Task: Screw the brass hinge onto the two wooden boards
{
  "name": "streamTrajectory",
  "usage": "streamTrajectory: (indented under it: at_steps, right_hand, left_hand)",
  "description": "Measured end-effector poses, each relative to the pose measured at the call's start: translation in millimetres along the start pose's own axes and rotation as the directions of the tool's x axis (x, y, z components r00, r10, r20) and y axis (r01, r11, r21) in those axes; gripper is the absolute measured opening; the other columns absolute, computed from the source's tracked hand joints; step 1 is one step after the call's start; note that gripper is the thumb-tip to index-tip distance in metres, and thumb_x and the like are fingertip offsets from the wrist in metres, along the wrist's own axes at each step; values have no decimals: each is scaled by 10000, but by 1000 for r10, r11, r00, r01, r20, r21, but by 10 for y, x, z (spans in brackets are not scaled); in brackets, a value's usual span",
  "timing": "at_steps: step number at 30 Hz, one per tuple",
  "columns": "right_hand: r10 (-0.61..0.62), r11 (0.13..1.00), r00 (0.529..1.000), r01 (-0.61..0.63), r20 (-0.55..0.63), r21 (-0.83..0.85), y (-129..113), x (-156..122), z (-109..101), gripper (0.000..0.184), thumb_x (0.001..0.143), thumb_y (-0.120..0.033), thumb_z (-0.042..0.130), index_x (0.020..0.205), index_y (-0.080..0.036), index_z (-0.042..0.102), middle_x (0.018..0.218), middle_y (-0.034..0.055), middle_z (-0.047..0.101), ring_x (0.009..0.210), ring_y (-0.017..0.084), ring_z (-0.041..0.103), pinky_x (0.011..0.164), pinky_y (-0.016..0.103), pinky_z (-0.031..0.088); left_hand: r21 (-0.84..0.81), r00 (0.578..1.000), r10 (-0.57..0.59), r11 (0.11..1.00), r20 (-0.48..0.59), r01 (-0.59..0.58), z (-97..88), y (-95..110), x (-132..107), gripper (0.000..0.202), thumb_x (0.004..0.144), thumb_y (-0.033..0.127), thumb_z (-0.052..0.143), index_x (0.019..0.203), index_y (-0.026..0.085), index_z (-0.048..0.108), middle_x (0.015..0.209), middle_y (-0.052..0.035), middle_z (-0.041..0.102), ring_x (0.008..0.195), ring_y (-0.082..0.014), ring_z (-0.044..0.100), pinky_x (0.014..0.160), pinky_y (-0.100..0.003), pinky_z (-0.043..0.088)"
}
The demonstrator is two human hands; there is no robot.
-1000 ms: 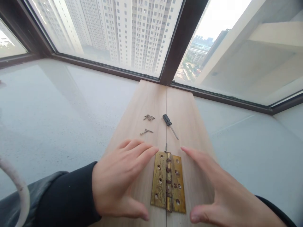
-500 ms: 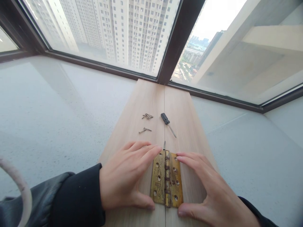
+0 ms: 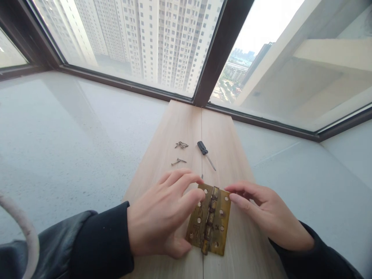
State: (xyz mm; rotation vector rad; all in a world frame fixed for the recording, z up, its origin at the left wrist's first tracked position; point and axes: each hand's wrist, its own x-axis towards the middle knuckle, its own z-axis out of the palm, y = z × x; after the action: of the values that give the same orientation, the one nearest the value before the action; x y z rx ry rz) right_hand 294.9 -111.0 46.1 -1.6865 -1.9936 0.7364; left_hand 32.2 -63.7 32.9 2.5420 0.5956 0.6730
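A worn brass-coloured hinge (image 3: pixel 208 224) lies spread flat, turned a little clockwise, over the seam between two pale wooden boards (image 3: pixel 186 116). My left hand (image 3: pixel 167 213) grips its left leaf, fingers at the upper left corner and thumb by the lower left edge. With thumb and fingertips, my right hand (image 3: pixel 261 209) pinches the upper right corner. Wood shows through the screw holes. Just beyond the hinge, the tip of a screw (image 3: pixel 202 176) shows at the seam; the rest of it is hidden.
Farther up the boards lie a small pile of screws (image 3: pixel 181 145), a few more screws (image 3: pixel 178 161) and a black-handled screwdriver (image 3: pixel 206 155). A speckled white sill (image 3: pixel 87 155) flanks the boards. Dark window frames (image 3: pixel 200 93) bound the far end. A pale curved tube (image 3: pixel 26 232) is at lower left.
The hinge has turned clockwise and shifted slightly right, and covers most of the screw at the seam. My right thumb has moved from the lower edge up to the upper right corner.
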Motion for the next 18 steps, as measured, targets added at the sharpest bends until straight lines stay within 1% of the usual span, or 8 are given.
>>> streamTrajectory:
  at_steps: [3, 6, 9, 11, 13, 15, 16, 18]
  right_hand:
    - [-17, 996, 998, 12, 59, 84, -63, 88, -97, 281, 940, -462, 529, 877, -222, 663, 774, 1, 654, 695, 173, 606, 603, 274, 488]
    - [-39, 992, 999, 35, 32, 123, -168, 136, -188, 258, 929, -437, 571, 828, -215, 657, 738, -6, 642, 660, 150, 587, 589, 247, 468]
    - [-86, 987, 996, 84, 4, 140, -308, 154, -257, 234, 917, -399, 611, 779, -217, 660, 689, -19, 629, 617, 128, 562, 556, 220, 443]
    - [-129, 980, 991, 133, -39, 145, -386, 161, -269, 199, 913, -353, 627, 772, -217, 661, 682, -24, 628, 605, 117, 557, 547, 209, 435]
    - [-186, 968, 978, 199, -95, 151, -416, 180, -251, 147, 907, -290, 641, 781, -216, 664, 701, -22, 638, 607, 113, 567, 547, 206, 437]
    - [-260, 944, 954, 284, -150, 170, -388, 218, -212, 84, 893, -226, 653, 811, -215, 666, 749, -8, 657, 637, 125, 594, 565, 215, 458]
    - [-301, 925, 937, 332, -175, 184, -357, 243, -189, 61, 886, -196, 653, 830, -215, 666, 775, 1, 664, 661, 136, 609, 580, 226, 473]
    - [-383, 879, 898, 426, -216, 213, -286, 289, -145, 87, 873, -133, 647, 870, -219, 663, 810, 17, 673, 708, 161, 631, 609, 255, 501]
  left_hand:
    - [104, 994, 73, 993, -81, -64, -18, -23, 0, 528, 590, 184, 665, 1083, 152, 480, 1275, -124, 475, 1213, -295, 374, 998, -438, 368]
    - [236, 970, 172, 963, -171, -129, -17, -80, 10, 439, 658, 145, 636, 1072, 152, 489, 1298, -131, 480, 1238, -288, 381, 989, -422, 367]
    - [350, 938, 228, 928, -261, -128, -1, -124, -2, 375, 694, 116, 646, 1041, 171, 514, 1300, -123, 498, 1257, -272, 391, 1002, -407, 349]
    - [381, 925, 248, 916, -287, -128, -13, -135, -19, 379, 715, 162, 685, 1059, 185, 526, 1292, -118, 512, 1266, -266, 392, 1028, -410, 327]
    - [329, 918, 241, 935, -316, -132, -71, -138, -22, 470, 715, 318, 745, 1108, 192, 519, 1295, -125, 517, 1261, -271, 400, 1041, -426, 323]
    - [182, 903, 186, 976, -386, -123, -186, -140, 8, 604, 661, 485, 776, 1118, 185, 521, 1241, -131, 553, 1196, -268, 455, 1012, -427, 371]
    - [83, 890, 139, 990, -434, -114, -259, -141, 37, 621, 632, 512, 789, 1091, 178, 535, 1174, -124, 585, 1129, -254, 500, 973, -409, 415]
    - [-68, 889, 60, 993, -454, -101, -410, -145, 110, 406, 667, 390, 802, 932, 163, 595, 905, -60, 639, 878, -169, 582, 793, -307, 494]
